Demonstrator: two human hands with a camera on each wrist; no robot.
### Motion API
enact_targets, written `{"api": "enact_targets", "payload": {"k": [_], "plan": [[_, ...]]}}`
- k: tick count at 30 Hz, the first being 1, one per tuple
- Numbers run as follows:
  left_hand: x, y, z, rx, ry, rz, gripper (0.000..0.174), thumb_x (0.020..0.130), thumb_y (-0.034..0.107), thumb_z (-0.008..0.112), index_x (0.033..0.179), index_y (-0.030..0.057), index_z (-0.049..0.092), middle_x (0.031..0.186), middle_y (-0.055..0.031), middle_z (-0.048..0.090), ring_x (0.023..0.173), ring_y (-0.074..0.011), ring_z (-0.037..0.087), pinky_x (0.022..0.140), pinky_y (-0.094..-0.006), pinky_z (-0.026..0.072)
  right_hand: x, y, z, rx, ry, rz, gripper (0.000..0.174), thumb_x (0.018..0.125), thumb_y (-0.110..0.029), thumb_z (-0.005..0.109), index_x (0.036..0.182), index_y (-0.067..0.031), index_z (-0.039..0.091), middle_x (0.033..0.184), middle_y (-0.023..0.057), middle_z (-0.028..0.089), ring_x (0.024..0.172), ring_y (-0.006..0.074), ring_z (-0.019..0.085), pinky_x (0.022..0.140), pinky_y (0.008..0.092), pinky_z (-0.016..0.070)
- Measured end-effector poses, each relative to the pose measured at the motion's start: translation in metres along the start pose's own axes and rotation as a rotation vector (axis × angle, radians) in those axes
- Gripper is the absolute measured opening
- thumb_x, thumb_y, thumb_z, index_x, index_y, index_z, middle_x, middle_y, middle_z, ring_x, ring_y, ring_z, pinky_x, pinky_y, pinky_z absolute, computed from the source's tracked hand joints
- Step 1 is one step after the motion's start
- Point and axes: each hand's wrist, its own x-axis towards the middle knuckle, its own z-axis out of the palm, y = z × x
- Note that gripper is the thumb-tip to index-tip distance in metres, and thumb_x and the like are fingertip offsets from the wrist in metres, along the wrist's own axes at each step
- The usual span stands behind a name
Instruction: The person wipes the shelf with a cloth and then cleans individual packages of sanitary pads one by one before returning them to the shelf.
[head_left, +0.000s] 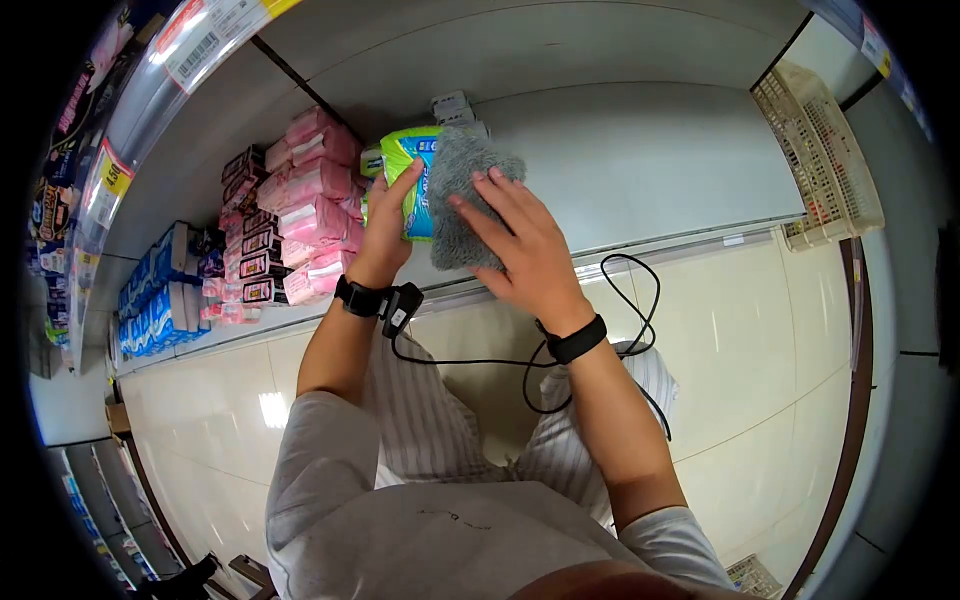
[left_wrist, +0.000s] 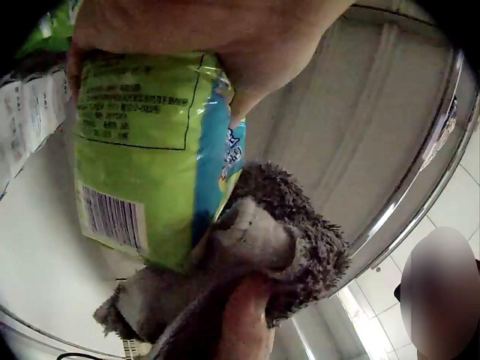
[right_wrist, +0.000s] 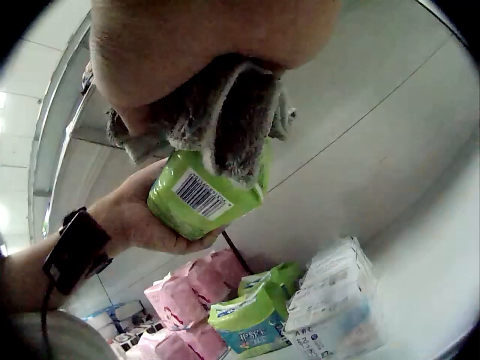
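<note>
My left hand grips a green and blue plastic pack by its side, lifted over the shelf. Printed lines and a barcode show on its green face in the left wrist view. A grey fluffy cleaning cloth lies against the pack, held by my right hand. From the head, the fingers of that hand reach across the cloth. The left wrist view shows its thumb on the cloth's other side, where the cloth is folded. The cloth covers part of the pack.
Pink packs are stacked on the shelf at left, with blue packs farther left. Green packs stand beside white packs. A cream plastic basket sits at the right end. A black cable runs from the left wrist.
</note>
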Motion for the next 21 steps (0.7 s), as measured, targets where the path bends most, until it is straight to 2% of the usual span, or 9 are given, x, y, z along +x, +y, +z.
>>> {"api": "enact_targets", "payload": {"k": [6, 8, 9, 12, 13, 14, 17, 18, 21], "plan": [[0.007, -0.020, -0.011, 0.332, -0.007, 0.124, 0.044, 0.085, -0.009, 0.058, 0.127, 0.0025, 0.052, 0.121, -0.0070, 0.062, 0.108, -0.0144, 0.061, 0.092, -0.0278, 0.0482, 0.004, -0.011, 0.001, -0.128, -0.117, -0.010, 0.078, 0.069, -0.028, 0.082, 0.141, -0.0191, 0.053, 0.150, 0.0118, 0.042, 0.139, 0.0349, 0.040, 0.112, 0.0501, 0.0352], [0.009, -0.028, -0.014, 0.526, -0.266, 0.294, 0.050, 0.079, -0.015, 0.058, 0.125, 0.0023, 0.052, 0.121, -0.0063, 0.062, 0.108, -0.0139, 0.059, 0.094, -0.0273, 0.0467, 0.004, -0.012, 0.005, -0.186, 0.030, 0.110, 0.074, 0.073, -0.033, 0.079, 0.139, -0.0123, 0.053, 0.145, 0.0166, 0.047, 0.134, 0.0373, 0.045, 0.110, 0.0479, 0.0372], [0.010, -0.027, -0.015, 0.511, -0.279, 0.185, 0.057, 0.072, -0.015, 0.065, 0.125, 0.0023, 0.053, 0.119, -0.0055, 0.061, 0.109, -0.0128, 0.058, 0.097, -0.0272, 0.0452, 0.004, -0.007, 0.007, -0.185, 0.027, 0.108, 0.074, 0.073, -0.033, 0.079, 0.139, -0.0123, 0.053, 0.145, 0.0166, 0.047, 0.134, 0.0373, 0.045, 0.110, 0.0479, 0.0372], [-0.015, -0.013, 0.008, 0.877, -0.512, 0.477, 0.060, 0.070, -0.007, 0.078, 0.125, 0.0022, 0.055, 0.118, -0.0051, 0.062, 0.110, -0.0115, 0.057, 0.098, -0.0271, 0.0444, 0.003, 0.021, 0.006, 0.158, 0.237, 0.274, 0.065, 0.083, -0.039, 0.072, 0.135, -0.0050, 0.054, 0.134, 0.0177, 0.057, 0.122, 0.0363, 0.055, 0.105, 0.0418, 0.0424], [-0.024, -0.007, 0.015, 0.799, -0.511, 0.282, 0.075, 0.061, 0.007, 0.093, 0.126, 0.0035, 0.056, 0.118, -0.0048, 0.060, 0.113, -0.0134, 0.054, 0.101, -0.0286, 0.0409, 0.000, 0.030, 0.002, 0.609, 0.208, 0.567, 0.060, 0.088, -0.041, 0.068, 0.134, -0.0046, 0.055, 0.128, 0.0157, 0.061, 0.115, 0.0325, 0.059, 0.101, 0.0388, 0.0453], [-0.029, -0.005, 0.017, 0.800, -0.511, 0.280, 0.075, 0.061, 0.007, 0.093, 0.126, 0.0035, 0.056, 0.118, -0.0048, 0.060, 0.113, -0.0134, 0.054, 0.101, -0.0286, 0.0409, -0.004, 0.035, -0.003, 1.065, 0.168, 0.855, 0.056, 0.092, -0.044, 0.063, 0.132, -0.0042, 0.056, 0.121, 0.0137, 0.065, 0.109, 0.0288, 0.063, 0.097, 0.0357, 0.0483], [-0.040, 0.001, 0.020, 0.772, -0.571, 0.433, 0.072, 0.064, 0.011, 0.093, 0.126, 0.0025, 0.057, 0.119, -0.0067, 0.063, 0.111, -0.0143, 0.057, 0.098, -0.0308, 0.0453, -0.004, 0.034, -0.013, 1.563, 0.135, 1.082, 0.053, 0.096, -0.048, 0.057, 0.130, -0.0071, 0.058, 0.118, 0.0094, 0.066, 0.106, 0.0199, 0.065, 0.091, 0.0329, 0.0519], [-0.039, 0.002, 0.022, 0.777, -0.571, 0.430, 0.072, 0.064, 0.011, 0.093, 0.126, 0.0025, 0.057, 0.119, -0.0067, 0.063, 0.111, -0.0143, 0.057, 0.098, -0.0308, 0.0453, -0.004, 0.037, -0.015, 1.569, 0.137, 1.081, 0.053, 0.096, -0.048, 0.057, 0.130, -0.0071, 0.058, 0.118, 0.0094, 0.066, 0.106, 0.0199, 0.065, 0.091, 0.0329, 0.0519], [-0.038, 0.004, 0.020, 0.901, -0.503, 0.849, 0.076, 0.066, 0.009, 0.090, 0.131, 0.0017, 0.051, 0.126, -0.0096, 0.057, 0.118, -0.0216, 0.054, 0.102, -0.0362, 0.0434, 0.000, 0.038, -0.014, 1.618, 0.180, 1.183, 0.052, 0.094, -0.049, 0.060, 0.127, -0.0099, 0.059, 0.117, 0.0104, 0.067, 0.105, 0.0202, 0.065, 0.089, 0.0367, 0.0545]]}}
